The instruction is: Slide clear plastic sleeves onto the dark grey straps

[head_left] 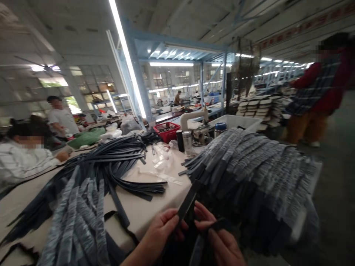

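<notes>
A: In the head view, what does the left hand (163,226) have?
B: A dark strip (188,203), pinched between thumb and fingers. It slants up and away, over the near edge of the pale table (151,208).
A: And the right hand (223,238)?
B: Just beside the left, fingers curled, closed on a dark band (197,248) that hangs down. I can't tell whether that's part of the same strip.
A: What lies on either side?
B: Right of the hands, a big heap of plastic-wrapped strips (257,173). On the left, loose dark strips (116,157) spread over the table, with wrapped bundles (83,218) nearer the camera.
A: Beyond?
B: A red basket (167,135), and a clear bottle (188,144) beside a black one. Far right, a person (318,85) stands, blurred.
</notes>
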The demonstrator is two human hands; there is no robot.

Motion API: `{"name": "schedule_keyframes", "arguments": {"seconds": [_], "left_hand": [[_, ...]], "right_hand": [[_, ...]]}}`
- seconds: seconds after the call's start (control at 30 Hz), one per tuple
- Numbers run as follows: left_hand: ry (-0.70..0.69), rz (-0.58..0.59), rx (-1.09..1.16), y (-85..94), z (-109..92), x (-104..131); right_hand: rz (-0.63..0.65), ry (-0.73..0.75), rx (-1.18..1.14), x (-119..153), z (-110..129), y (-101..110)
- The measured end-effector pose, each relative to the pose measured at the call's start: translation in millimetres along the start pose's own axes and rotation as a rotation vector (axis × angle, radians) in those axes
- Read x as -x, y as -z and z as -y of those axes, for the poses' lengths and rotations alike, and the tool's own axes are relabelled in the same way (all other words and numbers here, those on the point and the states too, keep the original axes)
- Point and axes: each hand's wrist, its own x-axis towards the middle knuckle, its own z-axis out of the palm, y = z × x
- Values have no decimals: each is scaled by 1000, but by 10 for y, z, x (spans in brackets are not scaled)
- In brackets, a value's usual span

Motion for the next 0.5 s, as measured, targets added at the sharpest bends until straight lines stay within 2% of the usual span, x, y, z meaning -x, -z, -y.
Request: {"name": "schedule_keyframes", "arguments": {"seconds": [0.07, 0.13, 0.2, 0.3, 0.4, 0.5], "left_hand": [[56, 104, -18, -86, 127, 59], [106, 161, -54, -141, 175, 105], [116, 186, -88, -182, 150, 138], [61, 219, -45, -265, 58, 152], [82, 194, -26, -382, 37, 129], [135, 122, -78, -450, 166, 128]], "right_hand": [[-53, -15, -225, -81, 102, 39], [-82, -34, -336, -117, 208, 62], [-87, -45, -338, -119, 285, 66], [-83, -47, -250, -94, 320, 25], [-99, -55, -174, -73, 302, -53], [-154, -83, -210, -61, 293, -87]]}}
